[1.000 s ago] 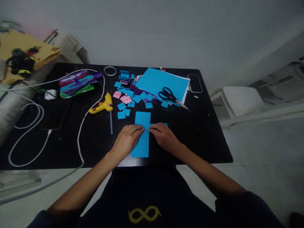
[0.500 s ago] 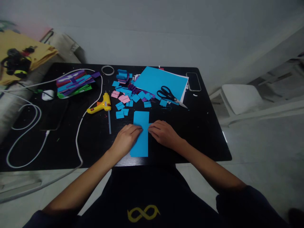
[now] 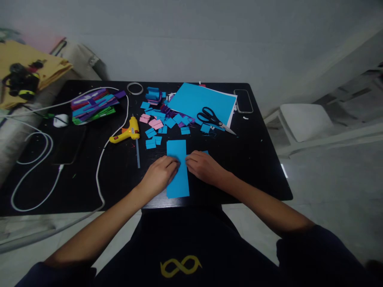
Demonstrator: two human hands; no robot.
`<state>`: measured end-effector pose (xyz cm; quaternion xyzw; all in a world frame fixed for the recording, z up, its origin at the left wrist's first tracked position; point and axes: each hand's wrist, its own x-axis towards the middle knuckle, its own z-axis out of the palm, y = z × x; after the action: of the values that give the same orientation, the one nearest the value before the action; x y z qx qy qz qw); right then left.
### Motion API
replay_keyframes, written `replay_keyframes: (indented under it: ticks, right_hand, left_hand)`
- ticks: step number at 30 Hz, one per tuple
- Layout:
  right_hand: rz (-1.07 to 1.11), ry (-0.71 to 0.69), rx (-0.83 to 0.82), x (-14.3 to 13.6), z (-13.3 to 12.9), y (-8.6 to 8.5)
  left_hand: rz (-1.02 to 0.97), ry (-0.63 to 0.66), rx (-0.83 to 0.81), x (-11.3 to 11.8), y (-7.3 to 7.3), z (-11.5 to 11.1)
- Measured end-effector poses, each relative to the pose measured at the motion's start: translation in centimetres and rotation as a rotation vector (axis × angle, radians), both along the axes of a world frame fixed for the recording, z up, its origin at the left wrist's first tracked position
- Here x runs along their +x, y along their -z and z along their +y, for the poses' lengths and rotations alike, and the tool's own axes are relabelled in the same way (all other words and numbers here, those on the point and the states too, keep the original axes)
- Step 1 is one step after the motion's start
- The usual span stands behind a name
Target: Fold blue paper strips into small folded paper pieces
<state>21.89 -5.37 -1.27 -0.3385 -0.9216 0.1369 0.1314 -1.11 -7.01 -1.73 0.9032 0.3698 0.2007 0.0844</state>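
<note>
A blue paper rectangle (image 3: 178, 184) lies upright in front of me near the table's front edge, its layers slightly offset along the left side. My left hand (image 3: 160, 173) rests on its left edge, fingers bent together against the paper. At its right edge, my right hand (image 3: 206, 166) has thumb and fingers pinched together; the fingertips hide what is between them. A small bit of blue paper shows behind the right hand's knuckles. Beyond the hands lie several small folded blue paper pieces (image 3: 151, 144) and pink paper pieces (image 3: 156, 124).
Black-handled scissors (image 3: 212, 118) lie on large blue sheets (image 3: 200, 99). To the left are a yellow glue gun (image 3: 130, 130) with a glue stick, a white cable (image 3: 98, 179), a bundle of coloured paper strips (image 3: 94, 104) and a phone (image 3: 69, 145). Another phone (image 3: 243, 101) lies back right.
The blue paper has turned slightly, its top shifting left and its bottom right. Both hands stay at its edges; a blue bit now shows behind my right hand.
</note>
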Motion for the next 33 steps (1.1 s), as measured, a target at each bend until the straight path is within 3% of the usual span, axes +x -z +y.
replay_keyframes:
  ticks: [16, 33]
  right_hand:
    - [-0.224, -0.021, 0.065, -1.1, 0.3, -1.2]
    - [-0.245, -0.047, 0.042, -0.8, 0.0, -2.0]
  left_hand:
    - [0.181, 0.032, 0.000, 0.8, -1.1, 0.9]
    - [0.232, 0.018, 0.034, 0.6, -1.2, 0.4]
